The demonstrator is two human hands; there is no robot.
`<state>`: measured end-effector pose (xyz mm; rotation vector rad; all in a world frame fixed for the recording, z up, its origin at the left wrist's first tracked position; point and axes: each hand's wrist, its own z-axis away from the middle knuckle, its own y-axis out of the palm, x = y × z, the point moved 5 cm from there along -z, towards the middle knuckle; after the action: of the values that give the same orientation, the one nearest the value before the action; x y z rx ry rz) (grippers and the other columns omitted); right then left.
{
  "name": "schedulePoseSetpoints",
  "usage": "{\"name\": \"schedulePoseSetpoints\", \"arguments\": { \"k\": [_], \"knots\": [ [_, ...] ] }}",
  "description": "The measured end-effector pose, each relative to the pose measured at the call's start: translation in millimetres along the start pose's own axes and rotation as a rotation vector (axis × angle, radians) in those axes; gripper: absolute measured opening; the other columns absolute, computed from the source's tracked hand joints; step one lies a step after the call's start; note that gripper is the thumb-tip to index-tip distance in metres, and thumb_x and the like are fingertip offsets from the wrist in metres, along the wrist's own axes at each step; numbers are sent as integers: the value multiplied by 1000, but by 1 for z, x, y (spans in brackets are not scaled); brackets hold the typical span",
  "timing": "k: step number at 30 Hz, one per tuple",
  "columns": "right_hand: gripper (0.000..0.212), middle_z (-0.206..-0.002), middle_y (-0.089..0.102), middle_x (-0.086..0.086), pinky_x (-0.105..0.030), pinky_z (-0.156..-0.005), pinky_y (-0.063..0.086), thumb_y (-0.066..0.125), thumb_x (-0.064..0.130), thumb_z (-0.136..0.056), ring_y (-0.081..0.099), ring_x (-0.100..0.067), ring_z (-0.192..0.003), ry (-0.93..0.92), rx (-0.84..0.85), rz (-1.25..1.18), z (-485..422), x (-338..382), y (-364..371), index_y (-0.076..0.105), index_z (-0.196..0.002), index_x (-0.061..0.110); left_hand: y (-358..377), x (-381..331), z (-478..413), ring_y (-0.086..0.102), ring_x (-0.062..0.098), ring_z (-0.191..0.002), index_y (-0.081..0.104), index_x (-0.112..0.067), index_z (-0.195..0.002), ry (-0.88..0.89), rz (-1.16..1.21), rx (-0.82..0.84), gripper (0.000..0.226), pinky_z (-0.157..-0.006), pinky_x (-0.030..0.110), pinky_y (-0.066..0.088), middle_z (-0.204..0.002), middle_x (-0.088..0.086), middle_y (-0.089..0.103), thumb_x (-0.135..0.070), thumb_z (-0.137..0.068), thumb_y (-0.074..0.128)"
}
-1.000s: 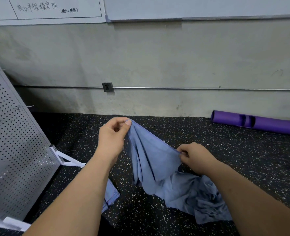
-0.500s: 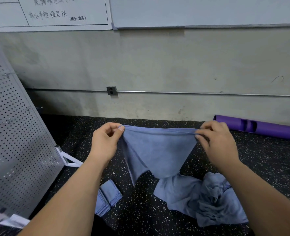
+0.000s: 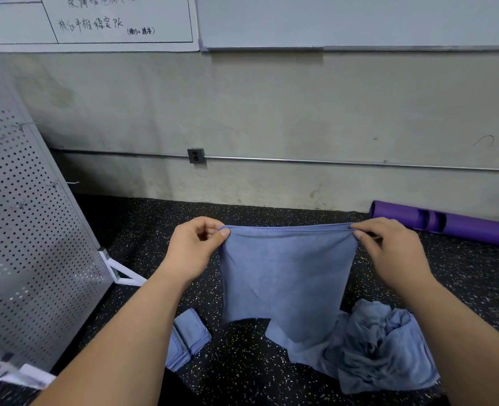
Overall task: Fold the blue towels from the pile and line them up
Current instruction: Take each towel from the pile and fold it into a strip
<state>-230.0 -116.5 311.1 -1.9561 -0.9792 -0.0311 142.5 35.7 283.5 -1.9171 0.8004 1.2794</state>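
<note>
1 blue towel [image 3: 286, 273]: top corners pinched by curled fingers of left hand [image 3: 194, 250], 9 o'clock, and right hand [image 3: 394, 253], 3 o'clock.

1 blue towel [image 3: 286, 273] hangs stretched between the 2 hands, its top edge taut and level, pinched at one corner by the left hand [image 3: 194, 250] and at the other by the right hand [image 3: 394, 253]. Below the right hand lies the crumpled towel pile [image 3: 380, 353]; below the left, a stack of folded towels [image 3: 188, 335].
</note>
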Motion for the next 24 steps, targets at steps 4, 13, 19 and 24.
{"name": "schedulePoseSetpoints", "arguments": {
  "k": [4, 13, 19, 24],
  "knots": [
    [14, -99, 75, 14, -6, -87, 45, 80, 21, -92, 67, -6, -87, 69, -59, -174, -2, 5, -14, 83, -103, 29, 2, 2, -3, 65, 9, -79, 79, -17, -94, -3, -75, 41, 5, -78, 26, 54, -84, 1, 76, -12, -93, 81],
    [22, -76, 73, 8, -8, -68, 50, 88, 23, -86, 67, -14, -71, 303, -19, -282, -8, -12, -7, 82, -105, 34, 11, 3, -6, 70, 20, -83, 78, -29, -90, 52, -245, 34, 8, -78, 35, 56, -86, -5, 76, -25, -96, 78],
    [9, -73, 73, 12, -23, -69, 50, 88, 28, -86, 67, -10, -72, 322, -17, -288, -10, -13, -3, 81, -86, 33, 14, -1, -10, 68, 16, -76, 78, -27, -85, 61, -194, -23, 9, -76, 37, 56, -83, -4, 76, -26, -93, 82],
    [6, -75, 71, 15, -17, -66, 42, 80, 34, -93, 65, 0, -73, 318, -17, -238, -12, -14, -4, 78, -88, 33, 19, 7, -15, 67, 20, -78, 74, -31, -88, 52, -309, -5, 10, -75, 35, 55, -82, -10, 73, -26, -95, 78]
  ]
}}
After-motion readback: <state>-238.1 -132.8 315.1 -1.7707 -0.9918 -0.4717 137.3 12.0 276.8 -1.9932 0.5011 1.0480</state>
